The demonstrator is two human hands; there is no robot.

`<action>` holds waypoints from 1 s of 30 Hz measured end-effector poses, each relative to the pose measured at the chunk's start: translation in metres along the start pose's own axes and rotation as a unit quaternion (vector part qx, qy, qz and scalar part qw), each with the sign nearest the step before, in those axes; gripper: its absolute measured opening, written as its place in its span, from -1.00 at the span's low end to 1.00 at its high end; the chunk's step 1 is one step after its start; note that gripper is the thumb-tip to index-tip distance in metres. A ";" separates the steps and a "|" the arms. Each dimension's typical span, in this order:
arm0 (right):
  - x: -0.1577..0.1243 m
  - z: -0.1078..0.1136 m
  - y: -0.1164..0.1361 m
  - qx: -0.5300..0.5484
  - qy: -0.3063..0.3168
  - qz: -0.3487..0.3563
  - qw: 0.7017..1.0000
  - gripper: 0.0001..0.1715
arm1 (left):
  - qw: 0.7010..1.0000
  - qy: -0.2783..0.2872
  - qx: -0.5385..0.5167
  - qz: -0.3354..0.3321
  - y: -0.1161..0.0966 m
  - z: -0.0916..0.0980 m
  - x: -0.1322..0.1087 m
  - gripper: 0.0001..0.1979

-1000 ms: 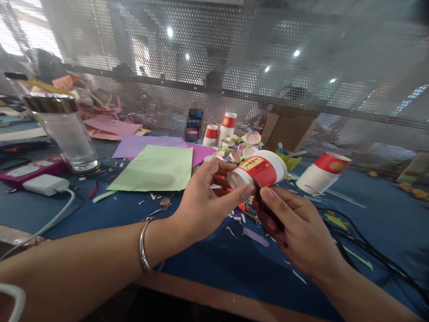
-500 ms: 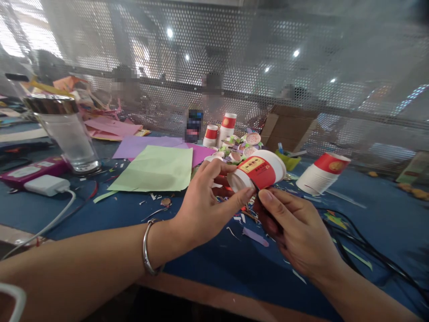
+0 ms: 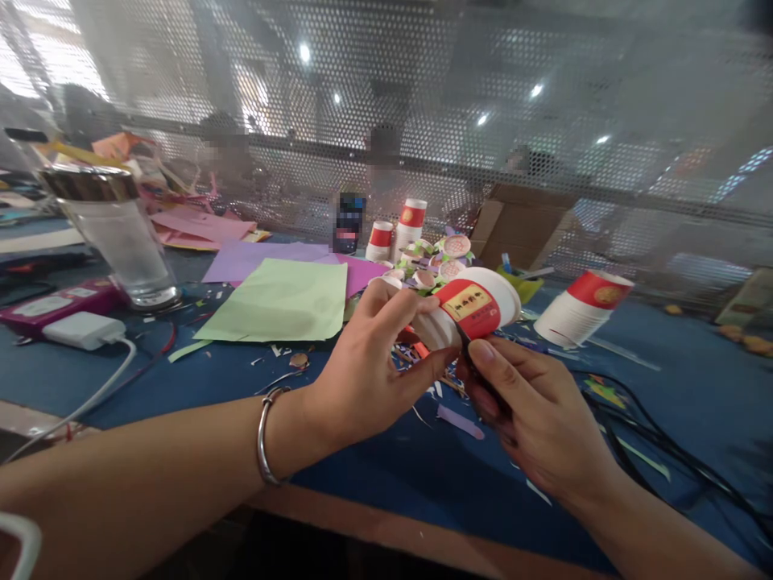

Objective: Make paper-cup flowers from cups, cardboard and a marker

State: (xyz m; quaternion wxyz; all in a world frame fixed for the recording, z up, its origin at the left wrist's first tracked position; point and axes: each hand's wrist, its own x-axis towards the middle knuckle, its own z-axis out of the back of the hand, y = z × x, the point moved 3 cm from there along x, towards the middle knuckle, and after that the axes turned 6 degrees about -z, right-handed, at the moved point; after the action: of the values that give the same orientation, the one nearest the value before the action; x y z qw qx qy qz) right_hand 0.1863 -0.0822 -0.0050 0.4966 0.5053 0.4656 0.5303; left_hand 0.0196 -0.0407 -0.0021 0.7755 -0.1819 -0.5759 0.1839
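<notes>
A red and white paper cup with a yellow label panel lies tilted in the air above the table, its mouth to the right. My left hand is closed on its base end, fingers over the top and thumb underneath. In my right hand is a thin dark tool, gripped between thumb and fingers, with its tip against the cup's side near the base. Most of the tool is hidden, so its kind is unclear. Behind the cup lie several cut cup bottoms with green and purple paper bits.
Stacked paper cups lean at the right, and another cup stack stands behind. Green paper, a water bottle and a white charger are on the left. Black cables run at the right. Scraps litter the blue table.
The cup has rolled in my left hand, bringing its yellow label lower and towards me. It sits slightly further right. My right hand keeps the dark tool at the cup's side.
</notes>
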 end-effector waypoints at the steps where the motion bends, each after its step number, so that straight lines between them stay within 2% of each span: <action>1: 0.000 0.000 0.001 0.000 0.000 0.004 1.000 -0.48 | 1.000 0.000 -0.003 0.003 -0.001 0.000 0.001 -0.64; 3: 0.000 0.000 0.002 -0.003 -0.002 0.013 1.000 -0.48 | 0.999 -0.007 -0.034 0.032 -0.002 0.000 0.002 -0.64; 5: 0.001 0.001 0.002 -0.008 -0.002 0.017 1.000 -0.50 | 0.990 -0.030 -0.091 0.099 -0.001 -0.001 0.004 -0.63; 9: 0.003 0.003 -0.001 -0.022 -0.001 0.019 1.000 -0.51 | 0.936 -0.058 -0.220 0.269 0.004 -0.007 0.005 -0.53; 11: 0.004 0.004 -0.002 -0.025 0.000 0.022 0.999 -0.52 | 0.912 -0.055 -0.268 0.307 0.006 -0.011 0.004 -0.54; 14: 0.004 0.004 -0.002 -0.029 0.000 0.020 0.999 -0.54 | 0.911 -0.056 -0.284 0.295 0.007 -0.012 0.004 -0.58; 20: -0.001 0.002 0.000 -0.022 0.007 0.010 1.000 -0.53 | 0.939 -0.063 -0.231 0.245 0.004 -0.008 0.002 -0.62; 30: -0.001 0.002 -0.002 -0.033 0.013 0.011 0.999 -0.51 | 0.985 -0.037 -0.108 0.130 -0.001 -0.003 0.002 -0.69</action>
State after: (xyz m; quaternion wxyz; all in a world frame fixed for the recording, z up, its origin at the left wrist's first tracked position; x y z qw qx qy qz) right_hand 0.1880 -0.0829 -0.0070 0.5010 0.4871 0.4487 0.5571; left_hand 0.0232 -0.0406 -0.0013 0.6989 -0.3316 -0.5918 0.2264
